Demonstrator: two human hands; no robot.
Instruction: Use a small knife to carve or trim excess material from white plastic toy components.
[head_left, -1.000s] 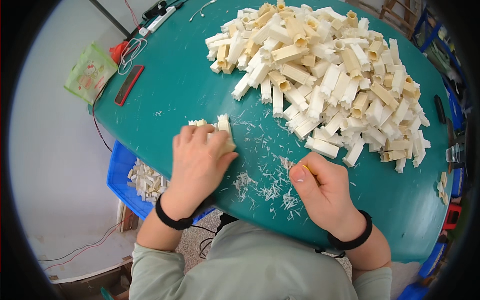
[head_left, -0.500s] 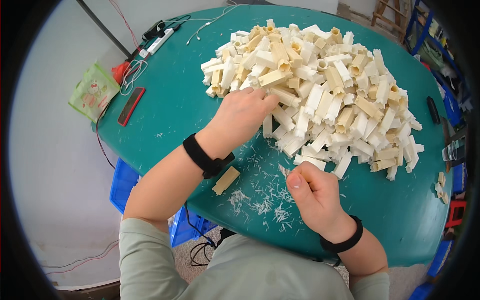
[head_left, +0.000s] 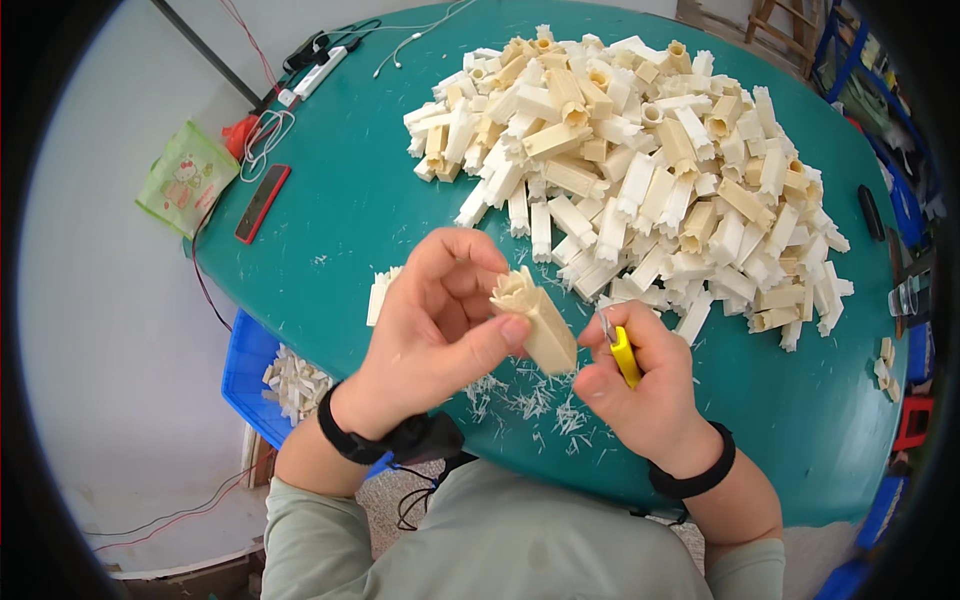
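My left hand (head_left: 440, 325) pinches a cream plastic square tube (head_left: 545, 330) between thumb and fingers, its jagged, crown-like end tipped up and toward the left. Closed around a small yellow-handled knife (head_left: 624, 357), my right hand (head_left: 645, 385) is just right of the tube; a short metal tip (head_left: 605, 325) shows above the fingers. Knife and tube appear slightly apart. Beyond both hands rises a big pile of white and cream square tubes (head_left: 640, 190) with jagged ends. One whitish tube (head_left: 381, 296) lies partly hidden behind my left hand.
Thin white shavings (head_left: 535, 400) litter the green table (head_left: 330, 215) under my hands. A red-edged phone (head_left: 263, 204), a power strip (head_left: 321, 72) and a green bag (head_left: 188, 180) are at the left. A blue bin (head_left: 250, 375) holding pale pieces stands below the table's left edge.
My left hand has come back from the pile toward me and now holds a cream tube. My right hand has turned, so the yellow knife handle shows.
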